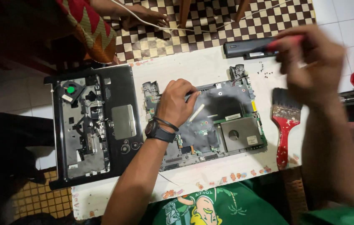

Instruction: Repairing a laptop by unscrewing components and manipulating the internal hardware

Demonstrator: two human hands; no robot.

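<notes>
Laptop teardown well advanced: palmrest cover [120,121] is off and lies inverted at left on the white table [202,66], bare motherboard [222,125] sits centre, loose screws [264,71] lie far right beside the battery [248,48], and a red-handled brush [284,125] rests right of the board. Left hand [177,102] rests curled on the board's far-left area, fingertips pressing near a white strip; whether it pinches anything cannot be told. Right hand [310,62], blurred, is closed around a red-handled tool [287,41], probably a screwdriver, above the far-right corner; drive module and other board parts remain mounted.
</notes>
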